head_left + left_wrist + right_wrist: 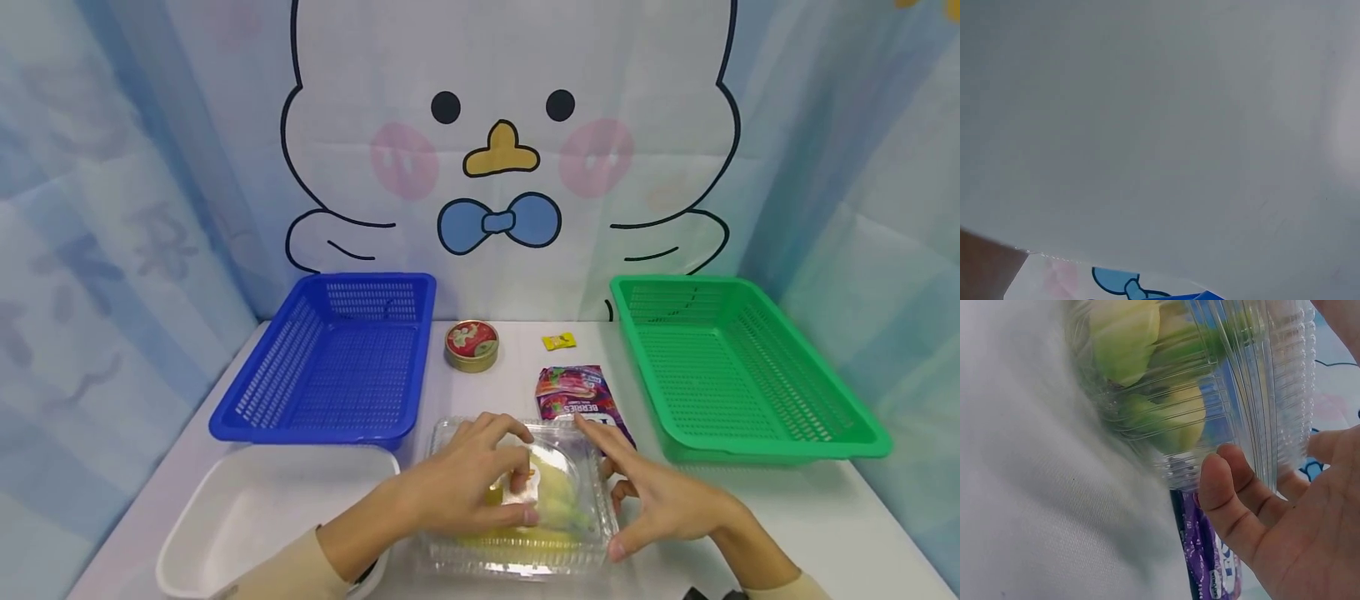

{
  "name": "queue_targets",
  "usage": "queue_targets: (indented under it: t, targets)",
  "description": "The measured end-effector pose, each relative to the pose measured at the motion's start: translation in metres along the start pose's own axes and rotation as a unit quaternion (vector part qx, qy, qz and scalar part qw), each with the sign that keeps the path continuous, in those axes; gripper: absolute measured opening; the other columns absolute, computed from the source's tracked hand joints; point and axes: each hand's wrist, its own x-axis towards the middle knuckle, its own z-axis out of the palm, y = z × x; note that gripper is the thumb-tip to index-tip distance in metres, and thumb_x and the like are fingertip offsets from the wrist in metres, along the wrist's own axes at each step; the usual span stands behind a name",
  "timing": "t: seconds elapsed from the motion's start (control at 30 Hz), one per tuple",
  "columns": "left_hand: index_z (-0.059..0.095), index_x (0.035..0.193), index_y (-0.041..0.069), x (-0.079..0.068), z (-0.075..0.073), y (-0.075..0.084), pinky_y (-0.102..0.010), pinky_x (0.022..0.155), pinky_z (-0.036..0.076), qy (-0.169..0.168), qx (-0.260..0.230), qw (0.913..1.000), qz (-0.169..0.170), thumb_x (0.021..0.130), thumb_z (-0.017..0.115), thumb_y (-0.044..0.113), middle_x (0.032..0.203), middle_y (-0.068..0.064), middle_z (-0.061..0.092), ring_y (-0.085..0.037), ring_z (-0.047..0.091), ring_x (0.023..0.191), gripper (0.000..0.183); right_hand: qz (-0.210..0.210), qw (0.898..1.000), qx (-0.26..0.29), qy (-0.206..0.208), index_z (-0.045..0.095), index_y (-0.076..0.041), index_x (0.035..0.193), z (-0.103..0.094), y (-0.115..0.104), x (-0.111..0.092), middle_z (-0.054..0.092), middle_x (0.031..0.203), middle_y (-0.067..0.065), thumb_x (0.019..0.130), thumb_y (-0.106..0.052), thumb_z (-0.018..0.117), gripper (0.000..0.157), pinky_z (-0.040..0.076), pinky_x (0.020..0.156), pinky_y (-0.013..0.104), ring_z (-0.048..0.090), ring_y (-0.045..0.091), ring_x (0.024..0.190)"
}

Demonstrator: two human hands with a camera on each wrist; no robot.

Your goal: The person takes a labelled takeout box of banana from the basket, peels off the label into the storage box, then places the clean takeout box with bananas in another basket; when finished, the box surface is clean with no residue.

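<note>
A clear plastic clamshell box (555, 554) sits at the near middle of the table. Yellow-green pieces (1125, 344) show through its ribbed wall, and a small label is on its lid. My left hand (480, 475) lies over the lid with bent fingers, the thumb beside the label. At the box's right side is my right hand (660, 500), thumb by the near corner, fingers along the edge. In the right wrist view, its fingertips (1216, 478) are right at the box's wall. The left wrist view shows mostly a white surface, with the left hand's fingers hidden.
A purple berries candy bag (573, 392) lies partly behind the box. Farther back are a round red-and-gold tin (472, 346) and a small yellow packet (558, 341). A blue basket (315, 435) and a white tub (176, 533) stand left, a green basket (780, 448) right.
</note>
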Motion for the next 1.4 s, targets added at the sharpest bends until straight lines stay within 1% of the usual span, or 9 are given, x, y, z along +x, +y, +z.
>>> queue_targets:
  t: [0.13,0.27,0.37,0.57,0.7,0.83,1.07,1.27,1.4]
  targets:
    - [0.056,0.083,0.031,0.001,-0.001,0.0,-0.045,0.105,0.041,-0.001,-0.009,0.9998,0.016,0.098,0.066,0.045,0.14,0.0,0.052,-0.021,0.046,0.13,0.023,0.001,1.0,-0.008,0.004,-0.004,-0.022,0.166,0.0,0.002,-0.001,-0.003,0.164,0.022,0.08,-0.011,0.089,0.127,0.057,0.081,0.033,0.051,0.022,0.108]
    - [0.056,0.082,0.032,0.001,-0.002,0.0,-0.042,0.103,0.039,-0.005,-0.034,0.9994,0.008,0.099,0.067,0.036,0.141,0.001,0.052,-0.019,0.044,0.13,0.02,-0.001,1.0,-0.014,0.004,-0.004,-0.022,0.166,0.0,0.003,-0.001,-0.005,0.165,0.022,0.079,-0.012,0.09,0.129,0.057,0.081,0.033,0.051,0.022,0.108]
    - [0.057,0.082,0.032,0.0,-0.004,0.001,-0.043,0.103,0.038,-0.008,-0.046,0.9989,0.001,0.099,0.067,0.035,0.142,0.002,0.051,-0.017,0.044,0.13,0.02,-0.001,1.0,-0.013,0.004,-0.004,-0.022,0.166,0.001,0.002,-0.001,-0.006,0.166,0.023,0.079,-0.012,0.09,0.129,0.057,0.081,0.033,0.051,0.022,0.108]
    - [0.057,0.082,0.033,0.0,-0.004,0.001,-0.048,0.107,0.037,-0.015,-0.061,0.998,-0.004,0.099,0.066,0.035,0.143,0.002,0.049,-0.018,0.044,0.13,0.02,0.006,1.0,-0.017,0.006,-0.004,-0.023,0.166,0.001,0.002,-0.001,-0.007,0.165,0.024,0.08,-0.012,0.089,0.128,0.057,0.082,0.032,0.051,0.022,0.111]
    - [0.057,0.082,0.033,0.001,-0.004,0.001,-0.053,0.107,0.038,-0.012,-0.069,0.9975,-0.001,0.099,0.066,0.034,0.144,0.001,0.049,-0.019,0.045,0.131,0.02,0.005,1.0,-0.028,0.005,-0.006,-0.022,0.166,0.0,0.001,-0.002,-0.009,0.165,0.026,0.079,-0.01,0.089,0.129,0.057,0.083,0.032,0.052,0.022,0.111]
    - [0.058,0.082,0.031,0.001,-0.005,-0.001,-0.055,0.108,0.038,-0.011,-0.084,0.9964,0.003,0.099,0.067,0.033,0.144,-0.001,0.049,-0.021,0.045,0.133,0.019,0.006,0.999,-0.031,0.002,-0.006,-0.022,0.166,-0.001,0.0,-0.001,-0.008,0.165,0.025,0.079,-0.009,0.088,0.129,0.057,0.082,0.032,0.052,0.022,0.111]
    - [0.06,0.084,0.031,0.0,-0.006,-0.007,-0.052,0.107,0.038,-0.02,-0.146,0.9891,-0.001,0.098,0.068,0.031,0.148,-0.002,0.044,-0.023,0.04,0.136,0.016,0.015,0.999,-0.039,0.009,-0.004,-0.024,0.166,0.0,0.0,0.001,-0.005,0.165,0.024,0.079,-0.011,0.089,0.128,0.057,0.08,0.033,0.051,0.023,0.112]
    - [0.062,0.085,0.029,0.0,-0.006,-0.012,-0.052,0.111,0.039,-0.004,-0.177,0.9841,0.004,0.098,0.069,0.03,0.148,0.003,0.042,-0.02,0.037,0.14,0.015,0.012,0.999,-0.05,0.018,-0.002,-0.023,0.166,0.0,0.001,0.002,-0.001,0.165,0.024,0.076,-0.01,0.089,0.129,0.057,0.08,0.032,0.051,0.022,0.112]
    - [0.062,0.086,0.028,0.0,-0.005,-0.013,-0.053,0.112,0.039,0.01,-0.208,0.9781,-0.008,0.099,0.068,0.029,0.148,0.002,0.041,-0.021,0.037,0.141,0.015,0.009,0.999,-0.047,0.02,-0.002,-0.022,0.166,0.001,0.002,0.001,0.0,0.166,0.023,0.075,-0.012,0.089,0.129,0.057,0.08,0.032,0.052,0.023,0.112]
